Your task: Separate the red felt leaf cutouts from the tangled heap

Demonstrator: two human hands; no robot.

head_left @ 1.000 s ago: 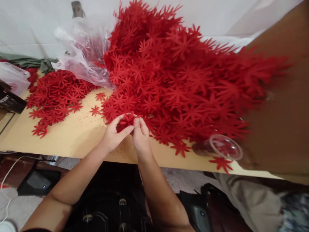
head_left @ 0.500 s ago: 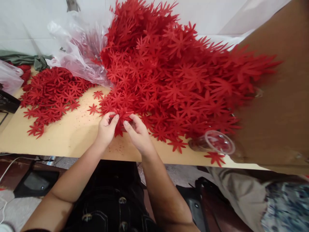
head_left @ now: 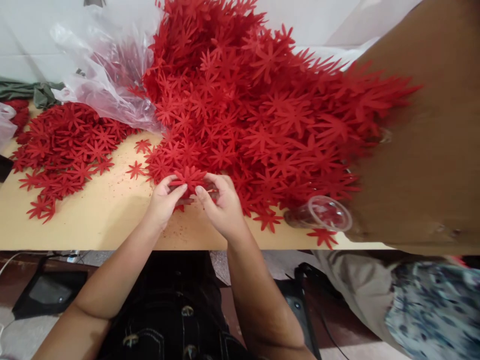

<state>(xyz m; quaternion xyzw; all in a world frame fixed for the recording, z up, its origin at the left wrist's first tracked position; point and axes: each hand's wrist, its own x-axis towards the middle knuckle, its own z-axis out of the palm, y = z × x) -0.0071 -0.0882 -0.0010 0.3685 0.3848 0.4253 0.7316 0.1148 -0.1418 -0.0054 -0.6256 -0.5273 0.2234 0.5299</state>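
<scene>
Left hand and right hand both held a red star-shaped piece between thumbs and fingers, above the table; single or layered, couldn't tell. Handling looked unfinished, piece not set down. Just beyond both hands, the big red heap suggested plenty left. Right of right hand: tipped clear cup. Farther left of left hand: smaller red heap, finished or not unclear.

One head-worn camera looks forward and down, from close by, over the flat pale-yellow counter toward the smooth white wall.
</scene>
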